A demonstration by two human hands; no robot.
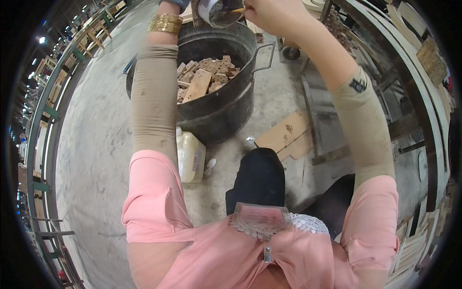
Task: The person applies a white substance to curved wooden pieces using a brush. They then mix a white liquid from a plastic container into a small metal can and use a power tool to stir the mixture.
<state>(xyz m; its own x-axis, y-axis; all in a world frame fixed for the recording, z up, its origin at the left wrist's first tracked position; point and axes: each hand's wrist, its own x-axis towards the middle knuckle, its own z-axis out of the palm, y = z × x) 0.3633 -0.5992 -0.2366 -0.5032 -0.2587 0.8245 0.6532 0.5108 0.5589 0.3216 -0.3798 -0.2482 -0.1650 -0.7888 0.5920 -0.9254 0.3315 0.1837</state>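
At the top edge, my right hand (pixel 269 14) is closed round a thin orange-yellow stick (pixel 237 10), whose other end reaches into a white container (pixel 207 10). Grey, wet-looking stuff coats the container's inside. My left hand (pixel 176 3), in something blue-grey, is mostly cut off by the top edge, so its fingers and any hold are hidden. Its wrist wears a gold bracelet (pixel 164 23). Below both hands stands a large black metal tub (pixel 224 113) with several drilled wood blocks (pixel 219 70) and a longer wooden piece (pixel 198 85) inside.
A whitish plastic jug (pixel 191 156) stands on the concrete floor beside the tub. Flattened cardboard (pixel 286 135) lies to the right, near a dark metal frame (pixel 332 154) with a wheel (pixel 290 52). Along the left runs a long green-legged rack (pixel 41 185).
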